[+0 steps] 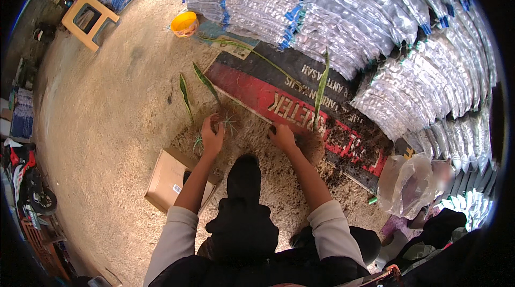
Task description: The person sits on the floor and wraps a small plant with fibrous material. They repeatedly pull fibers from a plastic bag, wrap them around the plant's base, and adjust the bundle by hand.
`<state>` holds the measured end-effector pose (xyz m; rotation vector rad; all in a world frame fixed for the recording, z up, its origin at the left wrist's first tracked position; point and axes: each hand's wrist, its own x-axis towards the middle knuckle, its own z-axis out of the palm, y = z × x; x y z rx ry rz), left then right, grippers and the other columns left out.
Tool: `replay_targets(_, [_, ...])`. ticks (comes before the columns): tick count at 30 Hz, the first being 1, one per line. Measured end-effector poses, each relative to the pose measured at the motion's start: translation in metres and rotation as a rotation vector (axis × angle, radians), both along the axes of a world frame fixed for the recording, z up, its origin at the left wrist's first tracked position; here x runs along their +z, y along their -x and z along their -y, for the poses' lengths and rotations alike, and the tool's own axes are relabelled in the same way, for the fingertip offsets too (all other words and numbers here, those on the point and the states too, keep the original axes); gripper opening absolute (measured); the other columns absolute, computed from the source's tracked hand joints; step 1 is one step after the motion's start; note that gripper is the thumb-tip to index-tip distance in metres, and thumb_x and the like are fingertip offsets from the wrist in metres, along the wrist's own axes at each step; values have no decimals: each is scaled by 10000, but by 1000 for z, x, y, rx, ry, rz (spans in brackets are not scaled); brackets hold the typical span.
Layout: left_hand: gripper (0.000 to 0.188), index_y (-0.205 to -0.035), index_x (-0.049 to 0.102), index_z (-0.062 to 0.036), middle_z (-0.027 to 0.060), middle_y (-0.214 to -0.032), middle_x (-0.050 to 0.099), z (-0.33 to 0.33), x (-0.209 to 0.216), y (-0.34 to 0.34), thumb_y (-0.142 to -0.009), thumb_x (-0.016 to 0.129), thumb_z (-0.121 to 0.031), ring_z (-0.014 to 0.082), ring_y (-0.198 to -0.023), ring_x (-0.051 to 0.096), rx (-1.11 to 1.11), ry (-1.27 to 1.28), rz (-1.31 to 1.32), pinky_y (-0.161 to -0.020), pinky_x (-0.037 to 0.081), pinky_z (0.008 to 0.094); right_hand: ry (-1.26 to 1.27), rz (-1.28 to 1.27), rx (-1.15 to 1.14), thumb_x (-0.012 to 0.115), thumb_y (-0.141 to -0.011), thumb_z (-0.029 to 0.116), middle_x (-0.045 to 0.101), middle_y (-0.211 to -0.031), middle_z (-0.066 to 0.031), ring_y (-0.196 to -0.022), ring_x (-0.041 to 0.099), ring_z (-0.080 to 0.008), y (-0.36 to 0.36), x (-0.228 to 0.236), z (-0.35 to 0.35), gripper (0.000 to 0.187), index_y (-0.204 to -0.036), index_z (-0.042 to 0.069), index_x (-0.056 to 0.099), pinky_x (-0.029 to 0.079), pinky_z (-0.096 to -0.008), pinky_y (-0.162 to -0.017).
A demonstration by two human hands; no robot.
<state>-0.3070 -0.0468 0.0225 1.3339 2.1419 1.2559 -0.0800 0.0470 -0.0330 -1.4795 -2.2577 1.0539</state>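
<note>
My left hand point(213, 135) is low over the soil-strewn floor, its fingers curved and apart. Beside its fingertips is a small spiky green plant point(229, 122), and another spiky tuft point(198, 141) shows on its other side. Two upright snake plant leaves point(206, 82) rise just beyond. My right hand point(282, 137) hovers near the edge of a printed red and black sheet point(241, 84), fingers bent with a gap between them; I see nothing held. To its right, a round brown pot point(313, 146) stands partly behind my forearm, with a tall snake plant leaf point(322, 91) above it.
An opened cardboard box point(167, 179) sits left of my legs. Dark loose soil point(351, 147) covers part of the sheet, near a clear plastic bag point(406, 185). Farther off are a yellow bucket point(184, 23), a tan stool point(86, 21) and stacked clear plastic packs point(354, 13).
</note>
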Motion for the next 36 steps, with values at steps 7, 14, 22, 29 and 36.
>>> replay_targets(7, [288, -1120, 508, -9, 119, -995, 552, 54, 0, 1, -838, 547, -48, 187, -894, 547, 74, -40, 152, -769, 449, 305, -115, 8, -53, 605, -762, 165, 626, -803, -194, -757, 611, -336, 40, -29, 0, 249, -927, -21, 622, 481, -415, -692])
replay_targets(14, [290, -1136, 496, -6, 91, -1036, 540, 65, -5, 5, -854, 544, -57, 162, -931, 534, 157, 33, 259, -801, 436, 292, 241, -80, 82, 648, -755, 208, 634, -746, -149, -671, 604, -267, 72, -46, -20, 293, -940, -19, 635, 465, -381, -626])
replay_targets(22, [271, -1123, 513, -10, 95, -1006, 547, 42, 5, -3, -859, 536, -63, 179, -914, 544, 87, -65, 271, -797, 438, 310, 212, -454, 156, 594, -832, 217, 627, -798, -115, -705, 600, -173, 54, 10, -74, 249, -935, -8, 618, 471, -348, -633])
replay_targets(29, [334, -1195, 458, -13, 93, -1076, 523, 5, 68, -32, -883, 532, -107, 163, -938, 531, -39, -108, 444, -821, 428, 292, 509, -603, 197, 557, -867, 206, 579, -737, -36, -659, 532, -132, 27, 201, -93, 225, -948, -1, 590, 438, -294, -631])
replay_targets(36, [374, -1184, 482, -26, 91, -1040, 537, -71, 195, -74, -910, 507, -279, 144, -946, 517, -588, -396, 181, -833, 405, 279, -204, -500, 418, 552, -832, 141, 651, -825, -143, -736, 594, -185, -15, 317, -35, 200, -930, -21, 616, 458, -323, -717])
